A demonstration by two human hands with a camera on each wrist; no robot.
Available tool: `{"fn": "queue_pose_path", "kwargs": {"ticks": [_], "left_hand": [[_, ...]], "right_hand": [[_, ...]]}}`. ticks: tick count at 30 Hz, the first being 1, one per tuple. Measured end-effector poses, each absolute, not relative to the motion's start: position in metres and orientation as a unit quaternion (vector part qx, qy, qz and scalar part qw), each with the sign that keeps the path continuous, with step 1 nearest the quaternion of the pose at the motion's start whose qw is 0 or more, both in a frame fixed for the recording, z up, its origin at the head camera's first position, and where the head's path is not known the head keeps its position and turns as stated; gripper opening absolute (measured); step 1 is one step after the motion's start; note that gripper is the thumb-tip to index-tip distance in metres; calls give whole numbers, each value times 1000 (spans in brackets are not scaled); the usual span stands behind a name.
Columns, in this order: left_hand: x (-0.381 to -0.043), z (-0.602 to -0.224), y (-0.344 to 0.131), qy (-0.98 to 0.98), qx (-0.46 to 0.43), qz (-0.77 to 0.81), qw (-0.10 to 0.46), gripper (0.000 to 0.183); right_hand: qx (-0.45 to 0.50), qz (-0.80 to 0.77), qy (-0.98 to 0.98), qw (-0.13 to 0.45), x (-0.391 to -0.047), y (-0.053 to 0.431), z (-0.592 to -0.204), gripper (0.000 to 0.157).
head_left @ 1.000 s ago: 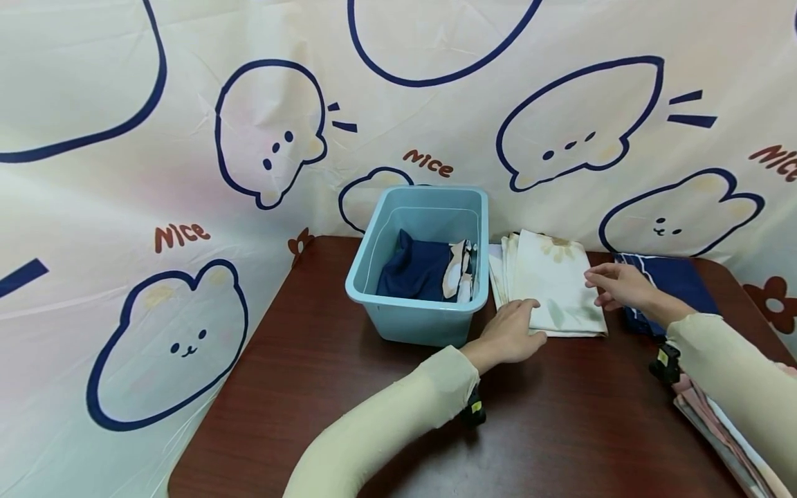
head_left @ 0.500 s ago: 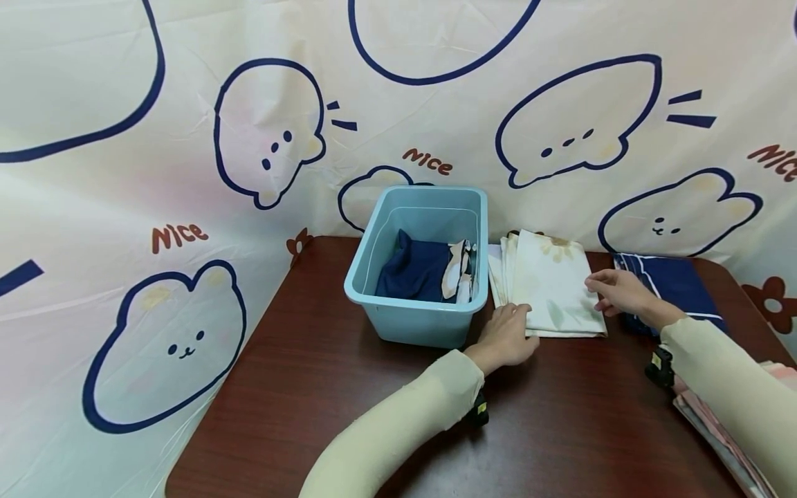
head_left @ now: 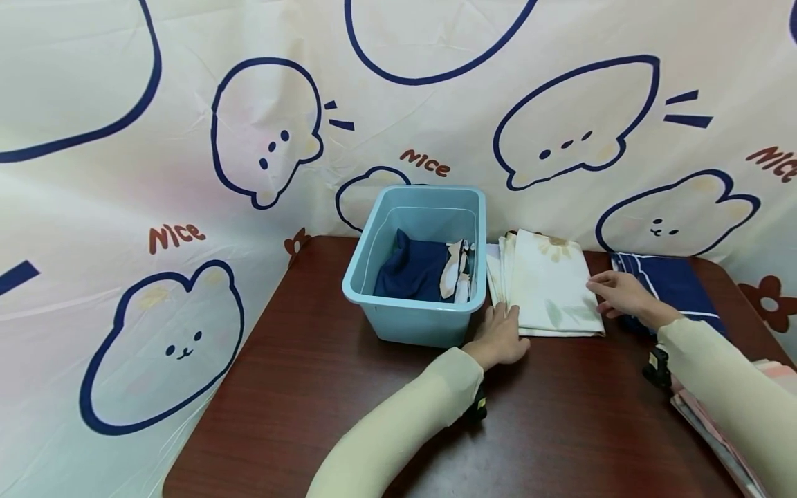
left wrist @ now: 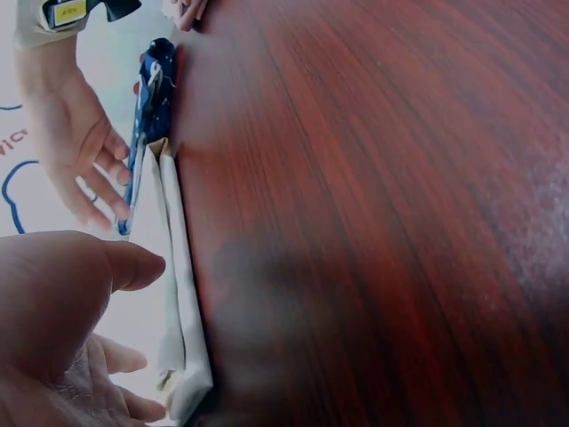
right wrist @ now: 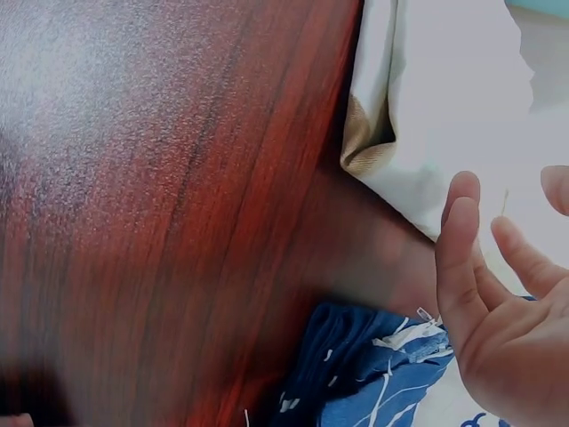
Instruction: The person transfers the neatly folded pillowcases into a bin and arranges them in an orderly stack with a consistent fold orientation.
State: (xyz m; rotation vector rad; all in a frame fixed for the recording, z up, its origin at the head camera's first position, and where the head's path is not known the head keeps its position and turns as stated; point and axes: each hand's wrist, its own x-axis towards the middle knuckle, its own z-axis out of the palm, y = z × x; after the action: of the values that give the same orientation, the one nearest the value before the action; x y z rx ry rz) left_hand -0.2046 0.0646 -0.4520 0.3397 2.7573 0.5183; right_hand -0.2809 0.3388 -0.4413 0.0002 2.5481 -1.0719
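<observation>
1. Folded white cloth (head_left: 554,283), printed with a yellow-brown flower and grey-green leaves: lay flat in layers on the table, just to the right of the bin, its looser folds toward the bin.
2. Left hand (head_left: 500,337): was at the near left corner of the white cloth, just beside the bin; fingers extended and spread, thumb well apart, grip wide. Whether the fingertips touched the cloth could not be told.
3. Right hand (head_left: 623,292): was at the right edge of the white cloth, fingers loosely bent, with a gap between thumb and index finger in the right wrist view. Contact with the cloth could not be told.
4. Light-blue plastic bin (head_left: 411,325): stood upright near the backdrop; it contained a rumpled navy cloth (head_left: 411,270) and, along its right side, peach-and-dark patterned fabric (head_left: 452,273).
5. Folded navy cloth with white lines (head_left: 681,283): lay to the right of the white cloth, partly behind the right hand.
6. Stack of pink and grey folded cloths (head_left: 703,418): lay at the near right, partly hidden by the right sleeve (head_left: 722,380).
7. Table (head_left: 268,401): dark red-brown, wood-grained.
8. Backdrop (head_left: 486,41): pale, with navy-outlined bears and "Nice" lettering.
</observation>
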Motion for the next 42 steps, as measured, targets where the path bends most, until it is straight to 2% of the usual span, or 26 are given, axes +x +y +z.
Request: {"fn": "queue_pose_path", "kwargs": {"ticks": [5,13,21,29,31,35,36,39,42], "left_hand": [[-205,-453,64,958,98,197,185,67],[-209,-454,63,959,125,163,198,59],[-210,-450,60,953,135,160,219,64],[-212,-451,57,939,144,212,230,56],[-212,-450,56,941,158,207,216,51],[-214,-446,55,942,173,217,189,47],[-214,-446,55,939,170,230,190,48],[-213,-446,54,924,139,292,205,56],[-212,-446,53,907,97,352,211,61]], "right_hand": [[6,-387,901,196,-279,335,-442,64],[41,-401,886,231,-282,338,-446,72],[63,-429,861,265,-289,345,-451,80],[76,-416,861,281,-291,346,-455,76],[73,-416,862,281,-290,346,-455,69],[58,-416,863,280,-288,346,-452,27],[56,-418,862,280,-287,346,-452,21],[49,-421,858,290,-286,348,-451,21],[52,-430,849,303,-287,350,-452,15]]}}
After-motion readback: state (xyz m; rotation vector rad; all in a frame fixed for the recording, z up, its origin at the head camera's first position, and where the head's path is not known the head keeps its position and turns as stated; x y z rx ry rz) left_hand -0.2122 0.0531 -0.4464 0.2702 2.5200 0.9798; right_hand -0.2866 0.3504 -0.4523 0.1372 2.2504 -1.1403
